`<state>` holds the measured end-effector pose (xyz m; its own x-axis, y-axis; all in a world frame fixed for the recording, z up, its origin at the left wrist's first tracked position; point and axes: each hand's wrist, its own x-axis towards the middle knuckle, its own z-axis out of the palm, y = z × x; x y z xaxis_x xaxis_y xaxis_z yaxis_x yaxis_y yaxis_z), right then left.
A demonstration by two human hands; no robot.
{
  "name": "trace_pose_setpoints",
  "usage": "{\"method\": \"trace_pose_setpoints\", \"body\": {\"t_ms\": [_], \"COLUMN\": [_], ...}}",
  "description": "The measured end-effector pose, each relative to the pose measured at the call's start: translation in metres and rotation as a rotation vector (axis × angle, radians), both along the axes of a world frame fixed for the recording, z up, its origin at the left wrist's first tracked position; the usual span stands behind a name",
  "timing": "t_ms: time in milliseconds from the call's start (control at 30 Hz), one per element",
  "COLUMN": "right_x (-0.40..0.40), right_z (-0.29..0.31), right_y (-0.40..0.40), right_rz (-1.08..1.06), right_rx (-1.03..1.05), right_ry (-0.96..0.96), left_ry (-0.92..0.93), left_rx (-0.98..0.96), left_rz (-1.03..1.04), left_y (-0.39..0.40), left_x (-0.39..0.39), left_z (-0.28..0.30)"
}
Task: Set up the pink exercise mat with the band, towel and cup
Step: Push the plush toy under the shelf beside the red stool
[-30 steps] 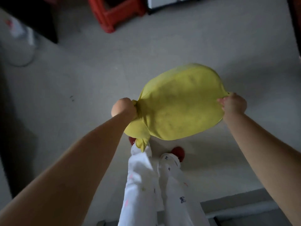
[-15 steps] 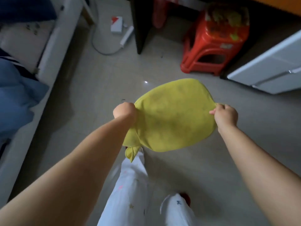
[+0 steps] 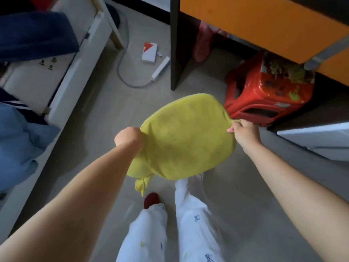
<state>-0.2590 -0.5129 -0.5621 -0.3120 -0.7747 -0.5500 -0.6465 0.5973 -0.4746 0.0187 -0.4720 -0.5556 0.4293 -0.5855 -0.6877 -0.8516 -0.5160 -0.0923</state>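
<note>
A yellow towel (image 3: 187, 137) is stretched flat in the air at waist height between both hands. My left hand (image 3: 129, 138) is clenched on its left edge, where a bunched corner hangs down. My right hand (image 3: 244, 132) pinches its right edge with the fingertips. No pink mat, band or cup is in view.
A red plastic stool (image 3: 264, 95) stands just beyond the towel, under an orange desk (image 3: 264, 25) with a dark leg (image 3: 174, 44). A white bed frame (image 3: 75, 69) with blue bedding (image 3: 18, 137) runs along the left. A power strip (image 3: 160, 69) and a small box (image 3: 149, 52) lie on the floor.
The view has swung up and across the room, bringing the bed, desk and stool into sight. Both hands keep the same hold on the towel, and my legs have stepped forward.
</note>
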Motion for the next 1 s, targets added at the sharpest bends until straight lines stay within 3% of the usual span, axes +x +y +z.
{"method": "trace_pose_setpoints", "body": {"t_ms": [200, 333, 533, 733, 833, 1000], "right_x": [-0.011, -0.013, 0.001, 0.001, 0.005, 0.015], "right_z": [-0.037, -0.070, -0.143, -0.223, -0.249, -0.284], "right_y": [-0.080, -0.124, -0.191, -0.252, -0.277, -0.313], "right_rz": [0.307, 0.401, 0.359, 0.189, 0.268, 0.334], "right_rx": [0.011, -0.034, -0.155, -0.318, -0.373, -0.525], "right_ry": [0.221, 0.353, 0.399, 0.324, 0.414, 0.528], "left_ry": [0.029, 0.079, 0.132, 0.328, 0.438, 0.387], "left_rx": [0.118, 0.199, 0.296, 0.459, 0.560, 0.570], "left_rz": [0.013, -0.075, -0.371, -0.495, -0.517, -0.750], "left_y": [-0.063, -0.097, -0.149, -0.212, -0.234, -0.274], "left_x": [-0.017, -0.026, -0.039, -0.041, -0.058, -0.067], "left_z": [-0.046, -0.087, -0.173, -0.247, -0.277, -0.314]}}
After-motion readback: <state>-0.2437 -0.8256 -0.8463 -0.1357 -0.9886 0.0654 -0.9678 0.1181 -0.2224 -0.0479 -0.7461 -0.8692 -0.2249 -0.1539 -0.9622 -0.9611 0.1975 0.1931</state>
